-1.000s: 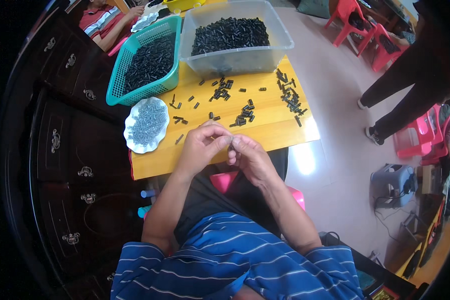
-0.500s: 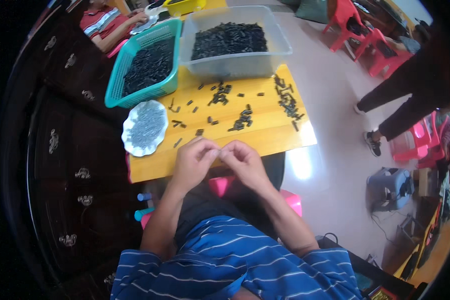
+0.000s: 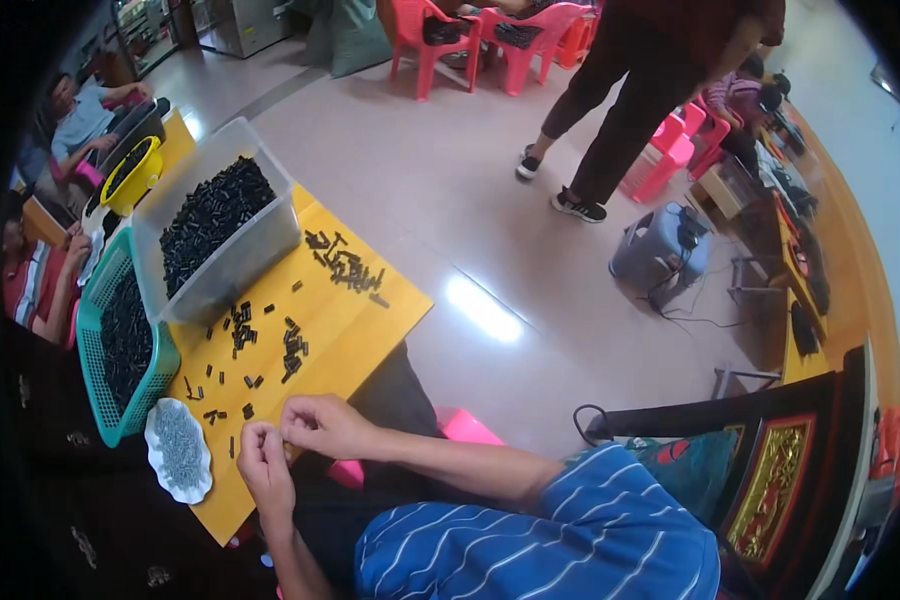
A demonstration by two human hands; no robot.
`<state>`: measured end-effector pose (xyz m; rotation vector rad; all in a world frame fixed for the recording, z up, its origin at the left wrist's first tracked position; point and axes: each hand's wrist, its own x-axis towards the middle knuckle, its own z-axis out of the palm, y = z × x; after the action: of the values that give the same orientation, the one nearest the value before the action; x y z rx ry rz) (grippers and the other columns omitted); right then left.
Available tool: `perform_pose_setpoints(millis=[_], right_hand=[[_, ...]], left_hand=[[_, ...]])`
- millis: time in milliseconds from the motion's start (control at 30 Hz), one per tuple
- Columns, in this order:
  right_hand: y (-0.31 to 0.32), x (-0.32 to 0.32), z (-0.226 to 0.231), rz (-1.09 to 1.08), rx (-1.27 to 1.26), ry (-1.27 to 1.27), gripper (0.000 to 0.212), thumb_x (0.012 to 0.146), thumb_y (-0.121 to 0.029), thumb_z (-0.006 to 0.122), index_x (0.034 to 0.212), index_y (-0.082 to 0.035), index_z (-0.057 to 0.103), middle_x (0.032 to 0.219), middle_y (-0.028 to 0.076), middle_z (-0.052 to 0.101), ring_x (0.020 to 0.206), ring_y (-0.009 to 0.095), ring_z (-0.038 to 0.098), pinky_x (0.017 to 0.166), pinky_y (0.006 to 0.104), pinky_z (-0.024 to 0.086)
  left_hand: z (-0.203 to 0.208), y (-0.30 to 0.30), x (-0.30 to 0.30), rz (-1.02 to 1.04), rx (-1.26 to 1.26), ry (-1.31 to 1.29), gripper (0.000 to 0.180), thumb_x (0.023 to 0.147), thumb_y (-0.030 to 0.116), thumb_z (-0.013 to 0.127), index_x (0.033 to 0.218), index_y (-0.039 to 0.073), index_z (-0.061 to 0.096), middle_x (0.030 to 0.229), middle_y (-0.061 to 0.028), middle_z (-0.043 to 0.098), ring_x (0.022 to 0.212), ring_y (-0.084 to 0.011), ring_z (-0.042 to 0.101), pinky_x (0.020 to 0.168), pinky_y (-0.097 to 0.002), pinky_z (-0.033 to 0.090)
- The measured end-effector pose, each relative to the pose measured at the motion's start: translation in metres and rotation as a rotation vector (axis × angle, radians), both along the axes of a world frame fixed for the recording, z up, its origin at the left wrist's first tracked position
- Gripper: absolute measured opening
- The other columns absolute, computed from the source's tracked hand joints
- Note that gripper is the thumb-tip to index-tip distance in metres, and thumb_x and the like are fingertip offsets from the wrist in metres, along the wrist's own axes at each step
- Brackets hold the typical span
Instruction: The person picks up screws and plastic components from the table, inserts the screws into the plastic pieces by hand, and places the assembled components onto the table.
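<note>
My left hand [image 3: 265, 465] and my right hand [image 3: 320, 425] meet over the near edge of the yellow table [image 3: 355, 335]. Each has thumb and forefinger pinched together, fingertips nearly touching. Whatever lies between them is too small or hidden to make out. Just beyond the hands, short black tube-like pieces [image 3: 294, 350] are scattered in loose clusters. Left of my left hand is a white scalloped plate [image 3: 154, 450] filled with small silvery pieces, probably metal.
A teal basket [image 3: 165, 360] and a translucent bin [image 3: 275, 245] full of black pieces stand at the table's far left. Behind them is a yellow bowl [image 3: 150, 175]. A person stands [image 3: 610, 120] beyond, near pink chairs [image 3: 660, 160]; a grey stool [image 3: 660, 250] with cords sits right.
The view has swung to the right, so table and containers now sit further left and more floor shows. Both hands stay pinched together near the table edge.
</note>
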<state>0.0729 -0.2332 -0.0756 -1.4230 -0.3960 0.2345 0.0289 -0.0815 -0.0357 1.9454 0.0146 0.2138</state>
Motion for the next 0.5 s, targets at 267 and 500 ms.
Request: perform_pose_setpoints(millis=[267, 500], right_hand=[[0.004, 0.0, -0.003, 0.15, 0.393, 0.398, 0.01, 0.092, -0.014, 0.062, 0.092, -0.005, 0.063, 0.074, -0.003, 0.06, 0.065, 0.005, 0.056, 0.059, 0.0211, 0.046], [0.008, -0.002, -0.005, 0.16, 0.346, 0.296, 0.016, 0.097, -0.019, 0.06, 0.098, -0.003, 0.06, 0.083, 0.0, 0.061, 0.076, 0.005, 0.058, 0.068, 0.0228, 0.049]], left_hand=[[0.002, 0.001, 0.001, -0.018, -0.035, -0.003, 0.007, 0.097, 0.005, 0.053, 0.094, 0.001, 0.057, 0.078, 0.0029, 0.053, 0.063, -0.0022, 0.042, 0.054, -0.0198, 0.033], [-0.012, 0.002, 0.002, 0.021, -0.06, -0.059, 0.009, 0.099, 0.008, 0.053, 0.095, 0.001, 0.056, 0.08, 0.0012, 0.053, 0.066, -0.0039, 0.044, 0.057, -0.0193, 0.035]])
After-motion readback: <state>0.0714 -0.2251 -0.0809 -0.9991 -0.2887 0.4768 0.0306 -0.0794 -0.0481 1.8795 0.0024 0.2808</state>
